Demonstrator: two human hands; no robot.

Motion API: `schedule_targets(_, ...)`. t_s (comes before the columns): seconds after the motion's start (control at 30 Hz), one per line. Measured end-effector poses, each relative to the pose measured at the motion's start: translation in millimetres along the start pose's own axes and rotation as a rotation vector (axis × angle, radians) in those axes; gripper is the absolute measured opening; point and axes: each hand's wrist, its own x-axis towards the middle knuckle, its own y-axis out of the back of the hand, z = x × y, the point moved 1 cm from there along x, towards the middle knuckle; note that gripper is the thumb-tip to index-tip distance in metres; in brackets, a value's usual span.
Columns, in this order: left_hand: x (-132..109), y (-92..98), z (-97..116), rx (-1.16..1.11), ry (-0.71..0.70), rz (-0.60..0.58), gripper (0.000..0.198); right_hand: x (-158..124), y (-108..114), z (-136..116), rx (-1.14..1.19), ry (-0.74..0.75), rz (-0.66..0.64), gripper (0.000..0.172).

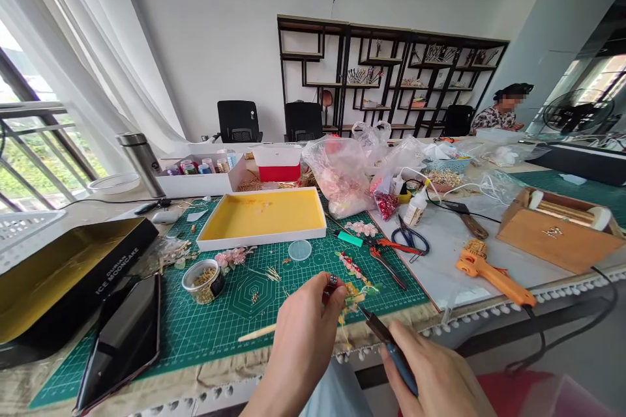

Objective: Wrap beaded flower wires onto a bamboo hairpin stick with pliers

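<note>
**Pliers aimed at a flower piece, front edge of the green mat**

Pliers sit in the right hand, just off the near edge of the green mat. The fingers are curled tight round the blue handles. The long axis runs on a slant: handles low and to the right, nose pointing up and left, back toward the mat. The tip ends right at the little flower piece, though I can't tell if it's actually biting it.

The left hand has that flower piece pinched between thumb and fingertips, hovering over the mat's near edge.

Also around: a yellow tray at the far side of the mat, a small cup of beads on its left half, a phone on its left corner, scissors and an orange glue gun just off its right edge.
</note>
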Motion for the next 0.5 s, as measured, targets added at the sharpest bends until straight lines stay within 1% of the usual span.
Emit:
schedule_targets(0.1,1,1.4,7,0.067,-0.012,-0.035,0.029,3,-1,0,-0.006,-0.018,-0.034,0.020)
schedule_targets(0.23,4,-0.8,12,0.100,-0.041,-0.080,0.029,2,4,5,-0.040,-0.032,-0.121,0.018)
schedule_targets(0.37,7,-4.0,12,0.091,-0.022,-0.133,0.029,-1,6,7,-0.086,-0.079,-0.152,0.014)
schedule_targets(0.5,14,-4.1,11,0.099,-0.021,-0.184,0.032,-3,5,7,-0.067,-0.141,-0.204,0.016)
